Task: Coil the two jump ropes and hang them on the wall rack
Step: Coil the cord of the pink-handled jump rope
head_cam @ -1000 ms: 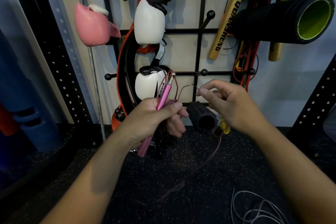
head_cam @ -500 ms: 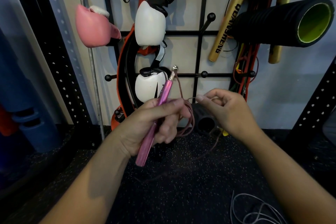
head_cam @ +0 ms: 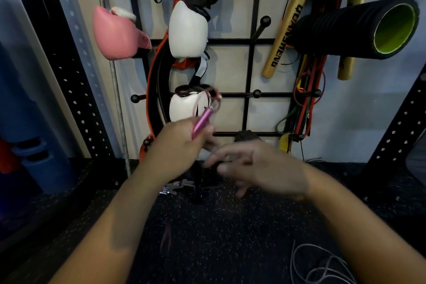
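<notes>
I judge that I am partway through coiling the first jump rope, the pink one, and that nothing of either rope is on the wall rack (head_cam: 250,69) yet. My left hand (head_cam: 177,145) is raised in front of the rack's lower rungs with its fingers curled round the pink handle (head_cam: 202,122), which slants up and to the right; its metal tip and a small loop of thin pink cord (head_cam: 215,97) show above my knuckles, in front of the lower white boxing glove (head_cam: 182,108). A short stretch of that cord lies on the dark speckled floor (head_cam: 230,226) below my forearms. My right hand (head_cam: 260,168) is lower and just beside the left, palm down, fingers loosely spread and pointing left; it is blurred, and I cannot tell whether it pinches the cord or has nothing in it. The second rope, a grey cord (head_cam: 322,265), lies in loose loops on the floor near my right forearm, untouched. The next move, as I see it, calls for my right hand to catch the trailing cord and lay another loop into my left without letting the loops already there slip, and only then to look for a free peg (head_cam: 256,93) on the rack. Both forearms reach forward from the bottom of the view, converging toward the rack.
</notes>
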`<state>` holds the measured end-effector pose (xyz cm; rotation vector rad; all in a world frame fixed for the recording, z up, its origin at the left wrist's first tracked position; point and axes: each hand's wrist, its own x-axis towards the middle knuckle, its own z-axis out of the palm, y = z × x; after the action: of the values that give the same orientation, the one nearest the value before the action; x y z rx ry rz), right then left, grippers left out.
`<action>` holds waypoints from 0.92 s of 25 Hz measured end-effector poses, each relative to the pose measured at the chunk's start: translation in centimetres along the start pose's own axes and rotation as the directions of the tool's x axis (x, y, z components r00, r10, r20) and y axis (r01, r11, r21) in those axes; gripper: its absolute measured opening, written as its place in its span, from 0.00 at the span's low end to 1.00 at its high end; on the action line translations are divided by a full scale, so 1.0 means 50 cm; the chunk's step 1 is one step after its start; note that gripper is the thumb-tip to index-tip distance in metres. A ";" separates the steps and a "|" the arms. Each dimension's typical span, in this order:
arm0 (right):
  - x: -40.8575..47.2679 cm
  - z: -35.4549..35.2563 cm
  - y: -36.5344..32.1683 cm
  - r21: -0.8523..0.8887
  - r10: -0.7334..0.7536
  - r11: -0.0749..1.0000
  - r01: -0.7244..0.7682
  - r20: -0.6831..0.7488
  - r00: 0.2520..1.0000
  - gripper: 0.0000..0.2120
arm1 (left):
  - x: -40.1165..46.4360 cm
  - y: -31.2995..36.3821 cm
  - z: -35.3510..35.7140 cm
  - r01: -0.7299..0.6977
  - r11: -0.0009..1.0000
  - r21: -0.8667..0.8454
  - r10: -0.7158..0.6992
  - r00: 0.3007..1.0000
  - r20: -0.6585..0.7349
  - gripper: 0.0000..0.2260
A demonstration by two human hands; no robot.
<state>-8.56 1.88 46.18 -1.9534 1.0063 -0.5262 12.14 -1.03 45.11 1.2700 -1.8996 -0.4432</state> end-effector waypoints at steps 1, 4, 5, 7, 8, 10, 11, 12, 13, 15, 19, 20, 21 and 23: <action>-0.003 -0.018 -0.001 -0.056 -0.006 0.998 -0.002 -0.147 0.989 0.07 | -0.002 0.000 0.001 0.018 1.000 0.010 -0.019 0.994 0.109 0.12; -0.001 -0.048 0.019 -0.140 -0.075 0.990 0.009 -0.477 0.876 0.04 | -0.011 0.008 0.003 0.104 0.988 -0.114 -0.062 0.943 0.326 0.16; 0.002 -0.047 0.024 -0.159 -0.100 0.987 0.018 -0.528 0.843 0.04 | -0.012 0.010 0.005 0.117 0.985 -0.123 -0.066 0.930 0.362 0.16; 0.010 -0.040 0.028 -0.090 -0.094 0.995 0.051 -0.575 0.813 0.06 | -0.012 0.017 0.007 0.152 0.965 -0.215 -0.058 0.918 0.392 0.14; 0.013 -0.038 0.027 0.065 -0.030 0.995 0.080 -0.562 0.826 0.08 | -0.010 0.019 0.008 0.165 0.948 -0.272 -0.048 0.919 0.391 0.13; 0.016 -0.037 0.026 0.514 0.161 0.854 0.083 -0.411 0.897 0.11 | -0.009 0.022 0.009 0.187 0.906 -0.380 -0.029 0.923 0.384 0.12; 0.016 -0.039 0.029 0.648 0.207 0.759 0.058 -0.325 0.923 0.12 | -0.008 0.023 0.010 0.200 0.881 -0.428 -0.023 0.923 0.384 0.12; 0.016 -0.044 0.035 0.700 0.226 0.714 0.033 -0.274 0.935 0.13 | -0.009 0.023 0.012 0.213 0.859 -0.465 -0.022 0.923 0.383 0.12; 0.015 -0.048 0.039 0.701 0.230 0.713 0.015 -0.254 0.940 0.14 | -0.010 0.023 0.013 0.222 0.843 -0.489 -0.024 0.925 0.378 0.12; 0.013 -0.055 0.040 0.621 0.222 0.784 0.011 -0.295 0.929 0.15 | -0.012 0.019 0.012 0.251 0.805 -0.537 -0.036 0.925 0.378 0.13; 0.010 -0.055 0.025 0.230 0.045 0.968 0.100 -0.551 0.833 0.17 | -0.011 0.013 0.003 0.347 0.601 -0.720 0.004 0.899 0.437 0.13; 0.011 -0.053 0.026 0.110 -0.027 0.987 0.115 -0.597 0.802 0.19 | -0.011 0.016 0.002 0.375 0.523 -0.765 0.019 0.893 0.451 0.12; 0.012 -0.051 0.028 0.010 -0.086 0.993 0.117 -0.613 0.785 0.20 | -0.011 0.019 0.000 0.396 0.443 -0.804 0.037 0.888 0.458 0.11; 0.017 -0.044 0.033 -0.072 -0.153 0.988 0.138 -0.606 0.780 0.20 | -0.013 0.033 -0.004 0.403 0.311 -0.861 0.061 0.895 0.441 0.11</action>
<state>-10.28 -0.42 46.00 -1.9241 1.2532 -1.3055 11.40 0.31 46.02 0.5270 -1.2779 -1.7798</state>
